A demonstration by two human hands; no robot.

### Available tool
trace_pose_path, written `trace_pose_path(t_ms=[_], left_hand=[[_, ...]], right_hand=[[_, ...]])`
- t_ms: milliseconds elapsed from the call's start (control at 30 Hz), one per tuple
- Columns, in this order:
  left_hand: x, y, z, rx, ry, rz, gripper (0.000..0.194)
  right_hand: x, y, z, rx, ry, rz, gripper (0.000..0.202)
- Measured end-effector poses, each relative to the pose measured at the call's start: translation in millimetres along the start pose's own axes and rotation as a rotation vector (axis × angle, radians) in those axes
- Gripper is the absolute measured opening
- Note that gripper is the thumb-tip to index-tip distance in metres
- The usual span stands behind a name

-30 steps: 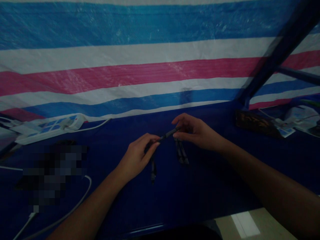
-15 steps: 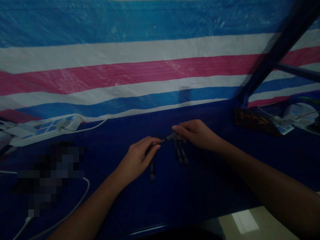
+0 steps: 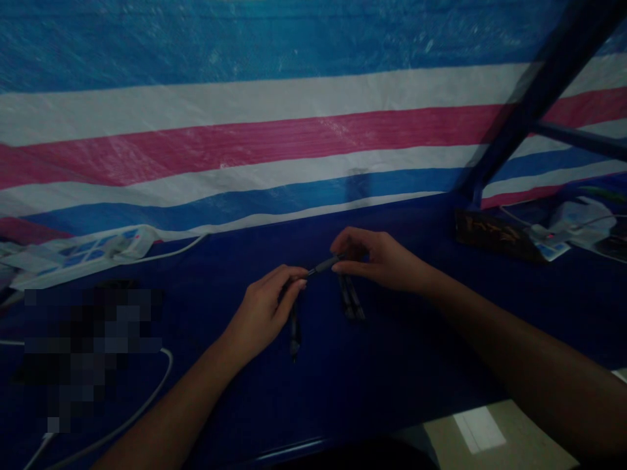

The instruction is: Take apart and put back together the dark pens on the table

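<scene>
A dark pen [image 3: 325,264] with a grey grip is held above the blue table [image 3: 392,372], its right end slightly higher. My left hand [image 3: 274,297] pinches the pen's left end between thumb and fingers. Curled around the right end are the fingers of my right hand [image 3: 375,258], with the thumb against the grip. Two dark pens [image 3: 351,299] lie side by side below my right hand, their upper ends partly hidden. Beneath my left hand, another dark pen [image 3: 294,333] rests on the table, its upper part covered by the fingers.
A white power strip [image 3: 93,254] with cables lies at the back left. In front of it is a pixelated dark object [image 3: 93,352] beside a white cable [image 3: 169,365]. A dark patterned box [image 3: 497,235] stands at the right, near a blue frame post [image 3: 519,124]. Striped sheeting [image 3: 274,140] hangs behind.
My right hand has shifted its hold on the pen: the fingers are more arched and the thumb lies lower, exposing more of the grey grip. My left hand keeps its pinch.
</scene>
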State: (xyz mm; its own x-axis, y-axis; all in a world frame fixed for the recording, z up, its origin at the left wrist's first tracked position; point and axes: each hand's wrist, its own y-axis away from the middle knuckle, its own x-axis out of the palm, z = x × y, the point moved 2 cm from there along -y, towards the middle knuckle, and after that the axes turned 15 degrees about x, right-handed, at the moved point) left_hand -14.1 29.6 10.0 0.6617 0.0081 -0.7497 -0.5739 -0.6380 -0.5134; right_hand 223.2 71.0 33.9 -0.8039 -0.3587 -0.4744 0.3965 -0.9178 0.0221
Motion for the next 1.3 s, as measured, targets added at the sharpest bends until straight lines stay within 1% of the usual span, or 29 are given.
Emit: trace_pose_path(t_ms=[33,100,133,167,233,300,367,500,667,767,867,967,1067,1133,1200,1300], left_hand=[[0.4,0,0,0.001,0.011,0.005,0.019],[1.3,1,0,0.003,0.025,0.017,0.019],[1.7,1,0,0.002,0.029,0.022,0.019],[2.0,1,0,-0.002,0.029,0.020,0.019],[2.0,0,1,-0.013,0.020,0.000,0.019],[2.0,0,1,-0.019,0.004,-0.017,0.020],[2.5,1,0,-0.016,-0.006,-0.018,0.020],[3.9,2,-1,-0.025,0.022,-0.009,0.020],[2.5,2,1,-0.045,-0.001,-0.038,0.022],[-0.9,2,1,-0.010,-0.023,-0.038,0.023],[-6.6,2,-2,0.076,-0.093,-0.054,0.021],[-10.1,2,-7,0.164,-0.186,-0.080,0.019],[-8.0,3,-13,0.160,-0.165,-0.100,0.020],[-3.7,3,-17,0.148,-0.072,-0.074,0.030],[1.3,3,-22,0.206,0.015,0.020,0.040],[6.1,4,-30,0.325,0.086,0.184,0.038]], right_hand=[[1,0,0,0.008,0.017,0.011,0.023],[2,0,1,0.037,0.078,0.004,0.040],[2,0,1,0.045,0.093,-0.001,0.044],[1,0,0,0.043,0.085,0.003,0.041],[0,0,0,0.011,0.013,0.042,0.028],[-1,0,0,-0.012,-0.034,0.093,0.025],[-2,0,0,-0.006,0.017,0.113,0.021],[-3,-1,1,0.013,0.174,0.083,0.035],[-3,0,2,-0.025,0.171,0.132,0.027],[-1,1,2,-0.051,0.185,0.151,0.032],[3,1,2,-0.049,0.134,0.145,0.039],[7,2,4,-0.035,0.030,0.127,0.044],[10,3,5,0.024,-0.120,0.103,0.049],[11,2,4,0.062,-0.212,0.061,0.048],[11,-1,2,0.091,-0.284,0.023,0.043],[13,-5,-3,0.119,-0.325,0.011,0.035]])
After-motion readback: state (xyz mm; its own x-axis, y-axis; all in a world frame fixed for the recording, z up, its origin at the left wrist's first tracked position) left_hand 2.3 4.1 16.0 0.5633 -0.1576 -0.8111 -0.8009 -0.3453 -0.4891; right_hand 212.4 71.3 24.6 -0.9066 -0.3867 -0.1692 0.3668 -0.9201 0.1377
